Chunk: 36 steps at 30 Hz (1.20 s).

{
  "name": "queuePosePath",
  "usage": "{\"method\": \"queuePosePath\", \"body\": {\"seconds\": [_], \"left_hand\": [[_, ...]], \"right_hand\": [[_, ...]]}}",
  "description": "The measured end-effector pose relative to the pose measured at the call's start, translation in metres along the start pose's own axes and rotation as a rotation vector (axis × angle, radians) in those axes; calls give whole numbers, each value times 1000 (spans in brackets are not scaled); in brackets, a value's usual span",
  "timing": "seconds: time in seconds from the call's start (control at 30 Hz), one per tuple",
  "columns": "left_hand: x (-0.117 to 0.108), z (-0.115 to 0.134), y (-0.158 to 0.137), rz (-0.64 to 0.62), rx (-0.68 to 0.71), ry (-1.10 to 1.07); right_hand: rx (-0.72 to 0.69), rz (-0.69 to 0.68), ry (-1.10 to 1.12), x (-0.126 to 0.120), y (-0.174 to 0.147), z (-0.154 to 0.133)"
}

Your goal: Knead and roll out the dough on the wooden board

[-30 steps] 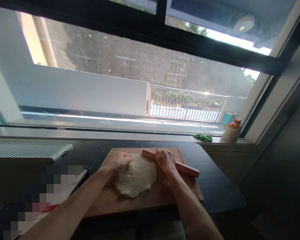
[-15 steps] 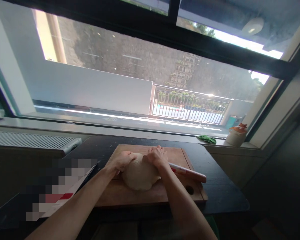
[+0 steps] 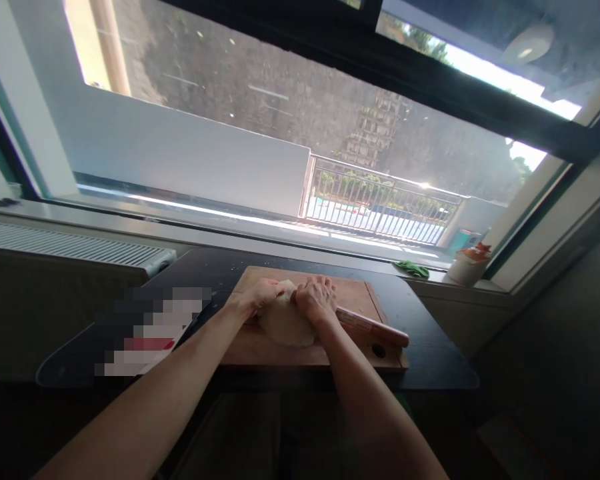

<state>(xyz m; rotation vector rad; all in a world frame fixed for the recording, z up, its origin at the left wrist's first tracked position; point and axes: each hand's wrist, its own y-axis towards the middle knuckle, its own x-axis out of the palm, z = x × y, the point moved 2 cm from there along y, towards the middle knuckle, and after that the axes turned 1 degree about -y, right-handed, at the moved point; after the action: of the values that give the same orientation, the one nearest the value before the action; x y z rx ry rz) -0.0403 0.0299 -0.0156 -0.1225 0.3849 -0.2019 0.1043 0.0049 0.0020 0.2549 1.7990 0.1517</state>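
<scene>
A pale, rounded lump of dough lies on a wooden cutting board. My left hand has its fingers curled round the dough's far left edge, thumb on top. Over the far right part of the dough, my right hand presses down, its fingers bent over the far edge and the tips partly hidden. A wooden rolling pin with a printed label lies slanted on the board, just right of my right wrist.
The board rests on a dark table. To its left is a flat item with a blurred-out surface. A green cloth and a white container stand on the windowsill; a radiator is at the left.
My view has tilted, so the table sits higher in the picture. Both hands stay on the dough, and its near edge appears drawn in. My right fingers reach further over the far side.
</scene>
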Motion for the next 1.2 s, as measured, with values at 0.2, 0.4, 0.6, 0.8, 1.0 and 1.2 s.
{"method": "queuePosePath", "body": {"seconds": [0.2,0.4,0.6,0.8,1.0,1.2], "left_hand": [[3,-3,-3,-35,61,-90],[6,-5,-3,33,151,-143],[4,-5,-1,55,124,-136],[4,-7,-3,18,154,-168],[4,-8,-6,-56,185,-261],[4,-11,0,-24,137,-236]], "right_hand": [[88,-57,-16,3,46,18],[97,-58,-3,6,51,21],[59,12,18,6,13,1],[87,32,2,6,25,6],[116,0,-12,10,53,21],[82,-21,-4,7,37,11]]}}
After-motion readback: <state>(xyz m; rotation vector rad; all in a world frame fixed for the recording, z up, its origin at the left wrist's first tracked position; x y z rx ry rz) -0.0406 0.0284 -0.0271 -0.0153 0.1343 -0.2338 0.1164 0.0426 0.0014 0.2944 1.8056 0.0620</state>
